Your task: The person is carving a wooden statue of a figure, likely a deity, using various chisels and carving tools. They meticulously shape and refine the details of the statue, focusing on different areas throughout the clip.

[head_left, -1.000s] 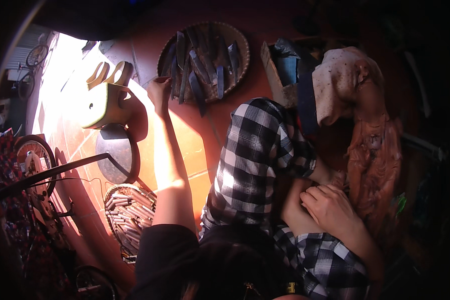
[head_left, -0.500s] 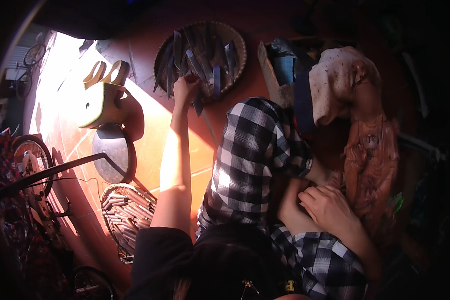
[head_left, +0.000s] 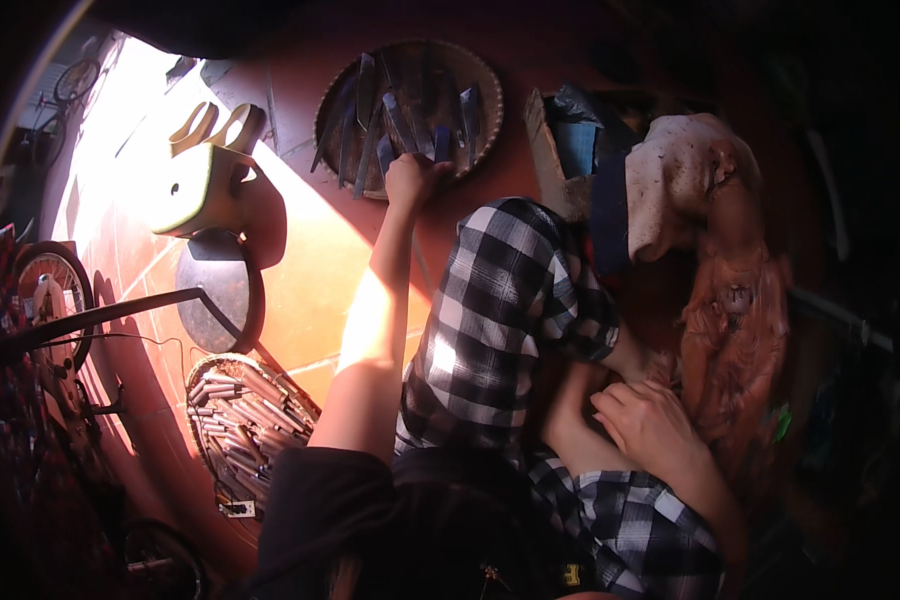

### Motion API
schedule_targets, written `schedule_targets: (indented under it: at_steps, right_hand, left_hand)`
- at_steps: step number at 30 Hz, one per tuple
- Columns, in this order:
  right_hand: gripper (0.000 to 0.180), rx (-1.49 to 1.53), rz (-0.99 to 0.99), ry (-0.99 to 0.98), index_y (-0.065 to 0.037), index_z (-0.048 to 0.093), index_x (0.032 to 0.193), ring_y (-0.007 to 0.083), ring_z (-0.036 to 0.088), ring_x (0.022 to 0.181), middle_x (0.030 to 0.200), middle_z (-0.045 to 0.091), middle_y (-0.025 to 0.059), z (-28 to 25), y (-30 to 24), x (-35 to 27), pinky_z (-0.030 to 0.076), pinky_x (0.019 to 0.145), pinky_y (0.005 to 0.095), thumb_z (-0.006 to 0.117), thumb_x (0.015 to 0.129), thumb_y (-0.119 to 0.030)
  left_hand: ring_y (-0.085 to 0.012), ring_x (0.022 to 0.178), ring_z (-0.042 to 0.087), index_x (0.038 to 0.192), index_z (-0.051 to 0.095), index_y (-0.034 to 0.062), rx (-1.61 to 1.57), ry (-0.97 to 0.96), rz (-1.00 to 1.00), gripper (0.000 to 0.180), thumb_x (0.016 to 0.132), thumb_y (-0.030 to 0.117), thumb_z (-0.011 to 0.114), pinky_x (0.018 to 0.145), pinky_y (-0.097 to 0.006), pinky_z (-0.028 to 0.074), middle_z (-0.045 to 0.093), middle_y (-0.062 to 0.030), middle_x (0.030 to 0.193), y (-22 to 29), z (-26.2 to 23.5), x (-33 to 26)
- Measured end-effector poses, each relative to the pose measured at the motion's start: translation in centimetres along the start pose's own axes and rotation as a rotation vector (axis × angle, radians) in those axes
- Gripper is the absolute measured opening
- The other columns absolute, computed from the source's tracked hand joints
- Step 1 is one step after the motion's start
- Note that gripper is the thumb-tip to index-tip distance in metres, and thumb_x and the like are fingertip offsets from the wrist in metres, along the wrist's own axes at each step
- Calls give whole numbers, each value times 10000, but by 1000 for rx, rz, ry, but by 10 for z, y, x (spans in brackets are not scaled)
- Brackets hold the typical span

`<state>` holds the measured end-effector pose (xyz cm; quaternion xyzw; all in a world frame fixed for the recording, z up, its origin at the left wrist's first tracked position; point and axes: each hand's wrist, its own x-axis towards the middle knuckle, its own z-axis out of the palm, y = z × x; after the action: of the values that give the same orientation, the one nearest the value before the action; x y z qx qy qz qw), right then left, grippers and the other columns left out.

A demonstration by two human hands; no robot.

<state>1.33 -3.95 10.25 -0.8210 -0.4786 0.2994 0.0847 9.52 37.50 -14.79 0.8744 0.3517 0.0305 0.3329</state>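
At twelve o'clock I have a round woven tray (head_left: 498,105) on the tiled floor (head_left: 305,290), holding a scatter of dark, flat blades (head_left: 398,122), most pointing roughly along the twelve-to-six line. Down at eight o'clock a basket (head_left: 192,415) is heaped with slim, pale cylinders (head_left: 245,410). Just past one o'clock, an open box (head_left: 547,145) carries crumpled dark sheeting (head_left: 575,100) and something flat and light blue (head_left: 576,152).

The left arm reaches up toward twelve, and the left hand (head_left: 413,183) sits palm down over the tray's near rim, at the tray's own six o'clock. Its fingers are bent in among the blade ends; I cannot tell from here whether they grip one. Over at four o'clock the right hand (head_left: 650,420) rests on the crossed lower leg, fingers loosely curled, with nothing visible in it.

Against the earlier views, the left hand has slid along the near rim, from the tray's eight o'clock to its six. The blade end that jutted past that rim no longer shows there. The right hand has stayed on the leg.
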Motion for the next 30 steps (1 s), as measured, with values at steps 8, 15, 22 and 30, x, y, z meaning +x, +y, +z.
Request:
schedule_targets:
  at_steps: [8, 15, 22, 30]
  right_hand:
    - [186, 30, -1, 109, -65, 669, 1043, 298, 671, 891, 949, 644, 88, -6, -5, -1, 531, 789, 432, 698, 872, -132]
    - [491, -237, -189, 609, -132, 651, 1333, 150, 590, 723, 1088, 626, 24, -16, -15, 23, 525, 669, 271, 704, 848, -193]
    - [270, -292, -114, 325, -13, 664, 1040, 131, 617, 732, 849, 571, 35, 1, -12, 5, 512, 572, 266, 656, 814, -161]
    - [169, -63, -117, 353, -64, 626, 851, 179, 593, 722, 816, 536, 34, -15, -17, 8, 520, 594, 303, 691, 715, -139]
  left_hand:
    - [-118, 666, 657, 875, 756, -14, -602, -199, -58, 370, 854, 352, 810, 645, -264, 500, 704, -42, 718, 10, -22, -2]
    - [-30, 535, 531, 940, 684, 31, -1043, -997, 23, 123, 953, 151, 707, 484, -163, 381, 665, 17, 742, 111, -94, -182]
    - [-39, 520, 453, 933, 712, -27, -1197, -1620, -336, 112, 941, 82, 687, 481, -192, 311, 647, -16, 725, 119, -51, -256]
    - [-195, 848, 646, 1094, 660, -7, -1120, -921, 685, 337, 763, -19, 721, 785, -293, 522, 664, -90, 1045, 145, 1, -271]
